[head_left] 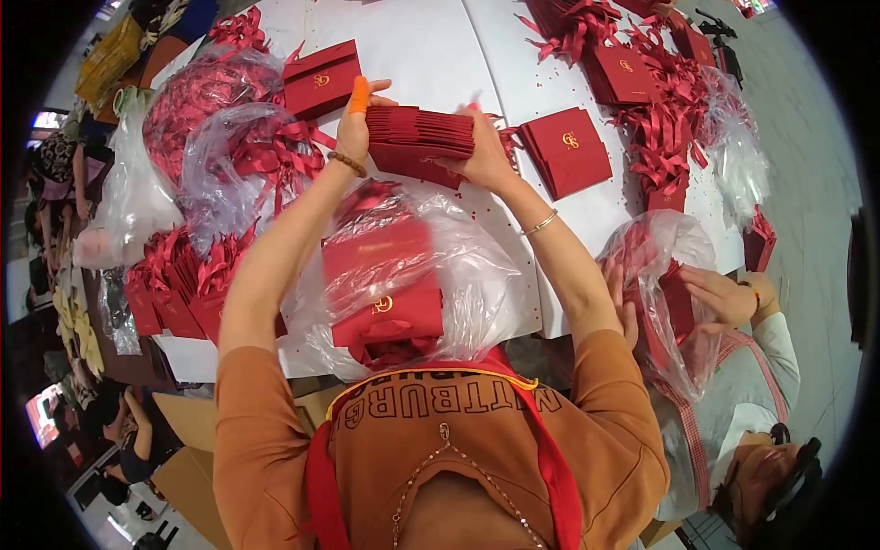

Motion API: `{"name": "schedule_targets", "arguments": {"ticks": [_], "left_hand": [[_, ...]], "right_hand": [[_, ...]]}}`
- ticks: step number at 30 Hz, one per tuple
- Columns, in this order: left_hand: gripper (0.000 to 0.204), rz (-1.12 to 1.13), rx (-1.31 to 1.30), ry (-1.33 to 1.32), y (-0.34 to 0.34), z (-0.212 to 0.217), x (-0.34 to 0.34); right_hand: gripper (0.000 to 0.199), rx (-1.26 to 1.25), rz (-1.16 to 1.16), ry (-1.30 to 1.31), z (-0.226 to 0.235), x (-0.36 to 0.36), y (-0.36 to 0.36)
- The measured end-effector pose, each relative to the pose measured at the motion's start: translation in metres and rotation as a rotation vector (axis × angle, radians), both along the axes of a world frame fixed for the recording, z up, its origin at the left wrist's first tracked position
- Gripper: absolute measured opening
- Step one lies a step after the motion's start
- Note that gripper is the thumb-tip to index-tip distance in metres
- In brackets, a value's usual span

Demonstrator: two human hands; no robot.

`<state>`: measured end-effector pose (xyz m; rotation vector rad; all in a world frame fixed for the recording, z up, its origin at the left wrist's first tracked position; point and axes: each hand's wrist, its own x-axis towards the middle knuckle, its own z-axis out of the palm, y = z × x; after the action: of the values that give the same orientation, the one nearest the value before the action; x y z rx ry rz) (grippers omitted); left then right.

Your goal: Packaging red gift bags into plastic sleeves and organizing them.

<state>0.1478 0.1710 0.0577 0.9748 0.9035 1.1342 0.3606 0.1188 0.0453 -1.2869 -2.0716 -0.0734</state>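
Between my two hands is a thick stack of flat red paper gift bags (417, 142), edges fanned toward me. My left hand (356, 124), an orange cover on one finger, presses the stack's left end. Around its right end my right hand (484, 158) is closed. In front of my body a clear plastic bag (477, 266) lies with more red gift bags (394, 316) inside, gold emblem showing. Just right of my right hand rests a small pile of red gift bags (566, 151). Another red pile (321, 81) lies beyond my left hand.
Clear bags of red ribbon-handled pieces (215, 119) crowd the table's left. Ribboned gift bags (170, 293) stand at the near left edge. Ribboned stacks (655, 137) line the right side. A co-worker's hands (724, 295) hold a plastic bag (665, 247) close to my right arm.
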Motion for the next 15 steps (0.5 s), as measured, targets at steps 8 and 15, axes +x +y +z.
{"name": "schedule_targets", "arguments": {"ticks": [8,15], "left_hand": [[0.082,-0.74,0.801,1.702,-0.01,0.07,0.047],[0.028,-0.346,0.929,1.582,-0.021,0.038,0.052]], "right_hand": [[0.056,-0.531,0.043,0.344,0.0,0.005,0.001],[0.078,-0.411,-0.065,0.067,0.007,0.007,-0.007]]}}
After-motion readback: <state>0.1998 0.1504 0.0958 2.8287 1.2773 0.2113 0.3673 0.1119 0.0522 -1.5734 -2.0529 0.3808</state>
